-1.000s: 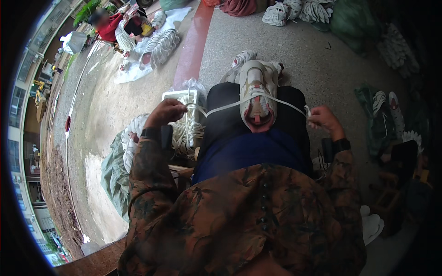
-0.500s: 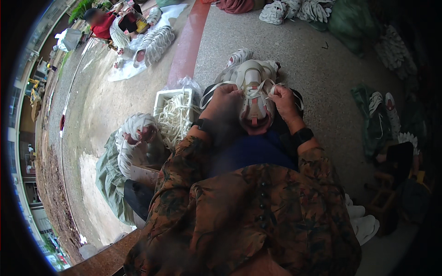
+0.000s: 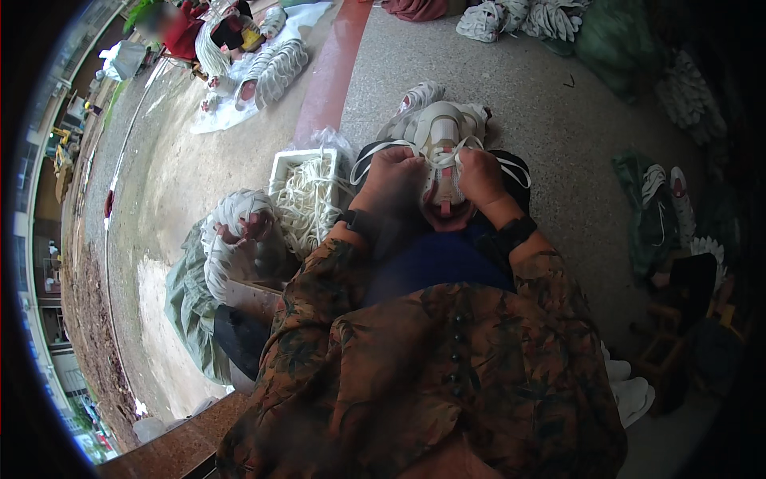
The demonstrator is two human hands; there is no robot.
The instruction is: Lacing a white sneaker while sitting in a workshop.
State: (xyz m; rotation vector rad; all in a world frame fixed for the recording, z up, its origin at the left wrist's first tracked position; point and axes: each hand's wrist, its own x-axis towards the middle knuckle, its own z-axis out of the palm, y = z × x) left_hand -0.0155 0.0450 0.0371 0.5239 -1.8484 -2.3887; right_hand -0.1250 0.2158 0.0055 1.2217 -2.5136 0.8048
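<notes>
One pale shoe (image 3: 444, 164) with pinkish-red trim is held on the lap, its toe pointed far and its opening near. Its white lace (image 3: 404, 144) is gripped by two hands above the tongue: by the left hand (image 3: 391, 176) it is pinched between thumb and fingers, and by the closed right hand (image 3: 483, 177) it appears to be pinched too, though those fingertips are partly hidden. Two loops are seen, one standing out past each hand.

For good work, equal tension should be kept on both sides, the loops should be matched in length, and the lace should be kept centred so that the tongue is not dragged askew.

Two black wristbands are worn, one on each wrist. Just beyond the toe, at least one more shoe (image 3: 423, 94) is seen. To the left, one white box (image 3: 278, 169) is filled with loose laces (image 3: 307, 195), too tangled to be counted; nearer, pale footwear (image 3: 231, 211) is piled beside one grey-green sack (image 3: 191, 299). Far left, one person in red (image 3: 182, 33) is seated by a row of shoes (image 3: 275, 76). Far right, one large green sack (image 3: 618, 44) is placed.
</notes>
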